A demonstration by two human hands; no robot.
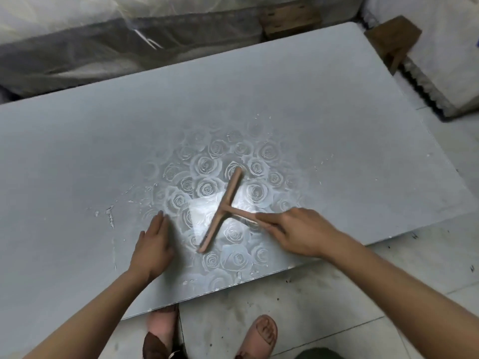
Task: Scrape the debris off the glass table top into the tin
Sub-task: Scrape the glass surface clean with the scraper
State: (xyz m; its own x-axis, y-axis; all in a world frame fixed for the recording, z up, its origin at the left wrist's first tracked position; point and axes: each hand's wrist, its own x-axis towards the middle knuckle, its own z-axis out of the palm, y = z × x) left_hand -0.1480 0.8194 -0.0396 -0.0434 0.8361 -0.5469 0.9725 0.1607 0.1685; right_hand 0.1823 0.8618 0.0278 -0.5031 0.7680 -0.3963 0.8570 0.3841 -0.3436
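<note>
— Where the roses show through the glass table top, how does the scraper lie?
— Blade's long axis runs near-left to far-right; its handle points right, gripped in the right hand's curled fingers.
— And the left hand?
— Pressed flat, fingers together, just left of the blade; white debris beyond.

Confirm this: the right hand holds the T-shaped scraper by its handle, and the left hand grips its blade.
Not quite. The head view shows the left hand lying flat on the glass table top, apart from the scraper; the right hand does hold the handle.
</note>
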